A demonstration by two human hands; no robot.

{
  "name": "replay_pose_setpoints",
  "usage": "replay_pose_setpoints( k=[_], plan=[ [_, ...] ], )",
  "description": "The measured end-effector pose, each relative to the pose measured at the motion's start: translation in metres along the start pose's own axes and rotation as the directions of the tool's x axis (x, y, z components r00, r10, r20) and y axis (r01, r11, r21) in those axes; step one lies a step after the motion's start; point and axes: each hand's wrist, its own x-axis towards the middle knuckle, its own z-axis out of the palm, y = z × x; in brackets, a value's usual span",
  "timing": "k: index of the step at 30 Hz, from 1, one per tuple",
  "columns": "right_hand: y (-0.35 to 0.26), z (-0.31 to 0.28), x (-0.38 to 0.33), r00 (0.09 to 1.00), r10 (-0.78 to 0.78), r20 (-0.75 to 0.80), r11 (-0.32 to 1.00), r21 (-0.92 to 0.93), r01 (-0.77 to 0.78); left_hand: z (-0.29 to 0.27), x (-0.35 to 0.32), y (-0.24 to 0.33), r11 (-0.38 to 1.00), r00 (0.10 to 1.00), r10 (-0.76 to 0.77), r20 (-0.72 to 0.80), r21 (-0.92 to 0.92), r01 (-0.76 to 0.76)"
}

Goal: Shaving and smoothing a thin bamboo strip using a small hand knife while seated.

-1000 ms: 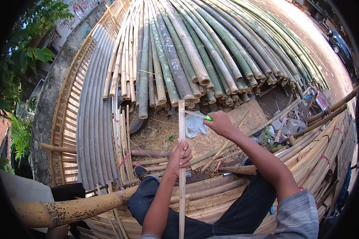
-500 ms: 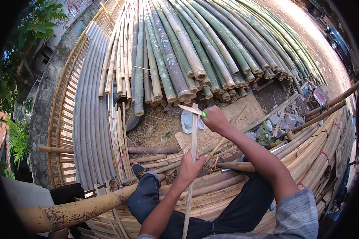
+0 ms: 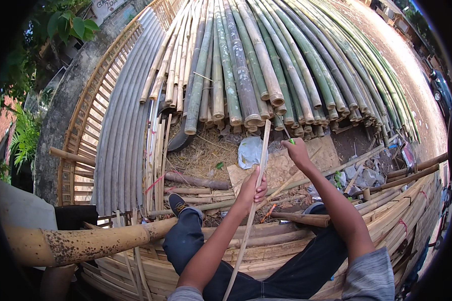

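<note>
My left hand (image 3: 250, 192) is wrapped round a long, pale bamboo strip (image 3: 262, 150). The strip slants up from my lap, its far end pointing toward the stacked poles. To the right of that end, my right hand (image 3: 297, 153) grips a knife (image 3: 292, 141) by its green handle. Its thin blade points up and to the left, apart from the strip. A crumpled white plastic bag (image 3: 249, 151) lies on the ground behind the strip.
A big stack of green and tan bamboo poles (image 3: 246, 85) spreads ahead. Grey corrugated sheets (image 3: 120, 135) lean at the left beside a bamboo ladder-like frame (image 3: 78, 150). A thick bamboo pole (image 3: 100, 246) juts in at lower left. Split bamboo lengths (image 3: 381, 231) lie around my legs.
The knife has come off the strip's upper end; my right hand has moved right and slightly down, and the blade has turned upward. The strip now tilts to the right in my left hand.
</note>
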Motion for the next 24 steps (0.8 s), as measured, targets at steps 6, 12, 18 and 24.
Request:
replay_pose_setpoints(
  k=[6, 12, 18, 24],
  plan=[
    [-0.037, 0.005, -0.022, 0.889, -0.315, 0.332, 0.865, -0.286, 0.413, 0.001, -0.008, 0.000, 0.996, 0.994, -0.085, 0.070, -0.028, 0.088],
    [-0.042, 0.017, -0.035, 0.757, -0.432, 0.489, 0.705, -0.340, 0.622, 0.007, -0.009, -0.027, 0.770, 0.948, 0.259, -0.184, 0.631, -0.088],
    [-0.025, 0.007, -0.016, 0.863, -0.411, 0.292, 0.737, -0.451, 0.504, 0.014, -0.015, -0.028, 0.453, 0.889, 0.442, -0.119, 0.885, -0.106],
    [-0.024, 0.010, -0.019, 0.913, -0.354, 0.205, 0.717, -0.567, 0.405, -0.012, -0.002, -0.042, 0.508, 0.905, 0.410, -0.114, 0.852, -0.123]
  ],
)
